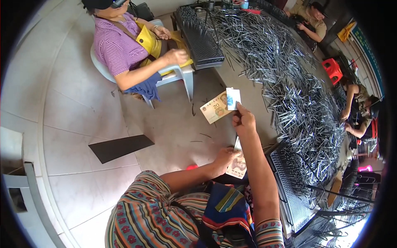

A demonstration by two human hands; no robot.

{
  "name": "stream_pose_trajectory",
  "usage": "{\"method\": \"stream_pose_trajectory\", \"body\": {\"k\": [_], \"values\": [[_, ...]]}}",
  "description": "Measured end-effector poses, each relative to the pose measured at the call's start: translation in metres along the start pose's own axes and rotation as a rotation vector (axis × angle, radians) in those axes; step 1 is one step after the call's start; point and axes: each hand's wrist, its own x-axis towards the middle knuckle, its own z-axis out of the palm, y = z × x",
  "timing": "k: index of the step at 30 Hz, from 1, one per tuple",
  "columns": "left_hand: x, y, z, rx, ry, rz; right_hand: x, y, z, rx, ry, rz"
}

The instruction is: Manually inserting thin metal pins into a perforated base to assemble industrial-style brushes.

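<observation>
Stretched out ahead of me, my right hand (245, 119) pinches a yellowish-brown banknote (215, 108) together with a small white-and-blue slip (233, 99). The slip overlaps the note's right end. Closer to my body, my left hand (226, 160) is closed on banknotes (237, 166), which hang down beside my right forearm. My arm partly hides them, so how many there are I cannot tell. A dark blue cloth bag with coloured trim (227, 206) lies against my front, just below my hands.
A person in a striped shirt (120, 41) sits on a pale plastic chair (188, 82) ahead to the left. Thin dark metal rods (289, 99) cover the table at right, beside black perforated racks (209, 56). Other people sit beyond. A dark flat panel (120, 149) lies on the floor.
</observation>
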Motion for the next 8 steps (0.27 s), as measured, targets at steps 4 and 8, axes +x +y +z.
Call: {"method": "stream_pose_trajectory", "body": {"k": [4,8], "values": [[0.0012,0.0005,-0.0035,0.000,0.009,0.005,-0.0029,0.0025,0.0054,0.030,-0.050,0.045],[0.0013,0.0040,-0.0017,-0.049,-0.001,0.004,-0.0009,0.0043,0.0100,0.043,-0.094,0.060]]}}
